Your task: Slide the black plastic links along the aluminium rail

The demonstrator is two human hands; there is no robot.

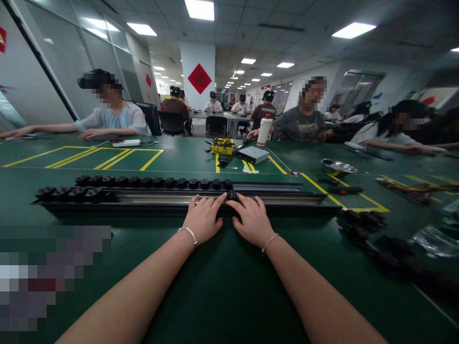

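A long black rail tray [143, 210] with metallic strips in its channels lies across the green table. Both hands reach over its near wall, around the middle. My left hand [203, 220] has its fingers spread over the tray, the index fingertip against a small black part [232, 195] in the channel. From the other side, my right hand [254, 220] has its fingertips close beside that part, fingers apart. The fingertips partly hide it. Several black knobbed parts [89, 193] fill the left end of the near channel, and a row of similar parts [168, 183] lines the far one.
Dark loose parts [366, 222] lie to the right, near a clear plastic item [441, 234]. Beyond the tray are a metal bowl [339, 167], a grey box [252, 154], a yellow box with cables [222, 145] and a white bottle [264, 131]. Several people sit around the tables.
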